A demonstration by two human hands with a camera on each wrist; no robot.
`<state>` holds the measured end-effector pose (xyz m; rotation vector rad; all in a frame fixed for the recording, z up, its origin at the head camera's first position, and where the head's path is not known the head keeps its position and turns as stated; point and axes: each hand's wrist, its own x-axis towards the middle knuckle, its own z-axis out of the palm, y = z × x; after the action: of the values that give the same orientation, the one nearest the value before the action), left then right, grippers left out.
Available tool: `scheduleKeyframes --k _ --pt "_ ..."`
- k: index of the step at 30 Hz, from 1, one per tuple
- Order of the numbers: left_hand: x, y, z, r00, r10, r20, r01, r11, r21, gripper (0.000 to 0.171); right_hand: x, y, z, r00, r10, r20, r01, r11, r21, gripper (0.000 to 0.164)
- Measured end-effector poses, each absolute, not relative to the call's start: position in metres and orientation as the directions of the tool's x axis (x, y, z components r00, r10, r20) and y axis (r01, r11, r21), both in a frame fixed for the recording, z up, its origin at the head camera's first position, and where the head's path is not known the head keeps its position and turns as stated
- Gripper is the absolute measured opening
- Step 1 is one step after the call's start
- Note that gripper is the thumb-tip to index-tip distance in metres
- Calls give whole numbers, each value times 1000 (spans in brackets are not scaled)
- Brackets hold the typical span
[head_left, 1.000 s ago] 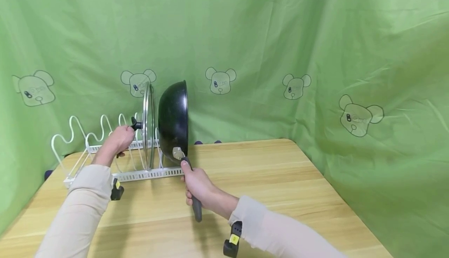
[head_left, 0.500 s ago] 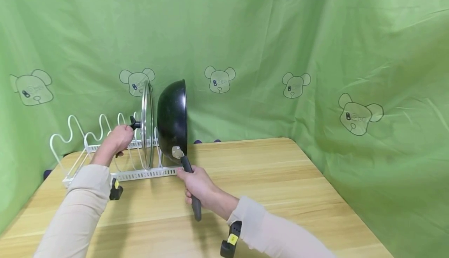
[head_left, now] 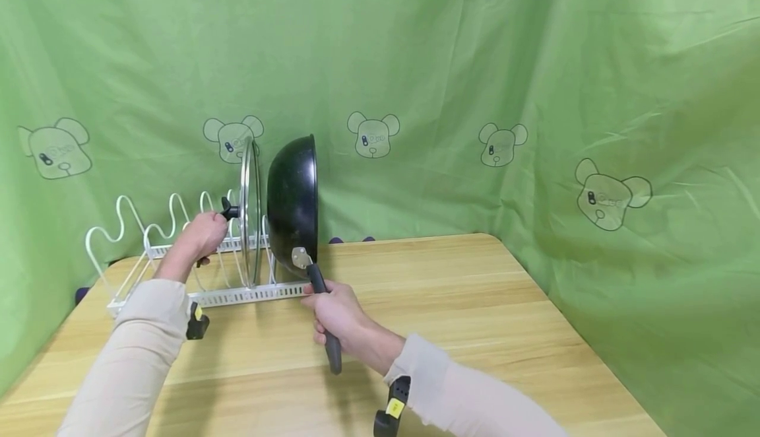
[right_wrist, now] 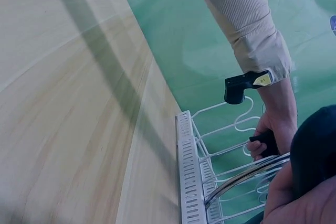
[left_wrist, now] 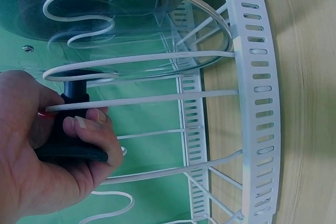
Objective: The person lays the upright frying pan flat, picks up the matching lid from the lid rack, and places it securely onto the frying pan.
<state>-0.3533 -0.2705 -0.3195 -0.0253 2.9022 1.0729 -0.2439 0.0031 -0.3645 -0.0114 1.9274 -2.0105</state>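
Note:
A white wire rack (head_left: 237, 296) with slotted rails stands on the left of the table. Upright in it is a glass lid (head_left: 245, 193) with a metal rim. My left hand (head_left: 202, 235) grips the lid's black knob (left_wrist: 79, 149), fingers curled round it among the wires. Just right of the lid, a black wok (head_left: 291, 202) stands on edge at the rack's right end, its hollow side facing right. My right hand (head_left: 341, 315) holds the wok's dark handle (head_left: 334, 352), which slopes toward me. In the right wrist view that hand (right_wrist: 307, 205) is partly cut off.
The wooden table (head_left: 451, 318) stretches to the right of the rack. A green curtain (head_left: 415, 61) with bear prints hangs behind and on both sides, close to the table's edges. Black straps with small devices (head_left: 392, 407) sit on both wrists.
My right thumb has shifted left off the top of the wok handle while the fingers stay round it. Wok, lid and left hand look the same.

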Motion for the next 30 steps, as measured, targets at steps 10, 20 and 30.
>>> scheduleKeyframes --k 10,20,30 --pt "-353 -272 -320 -998 4 -55 -33 761 648 60 -243 7 -352 -931 -272 -243 266 -51 -963 31" --pt "-353 -272 -318 -999 13 -47 -20 768 640 62 -243 8 -349 -932 -272 -241 264 -52 -963 30" --pt "-353 -273 -321 -999 8 -49 -25 768 640 61 -240 8 -353 -937 -270 -223 244 -46 -969 33"
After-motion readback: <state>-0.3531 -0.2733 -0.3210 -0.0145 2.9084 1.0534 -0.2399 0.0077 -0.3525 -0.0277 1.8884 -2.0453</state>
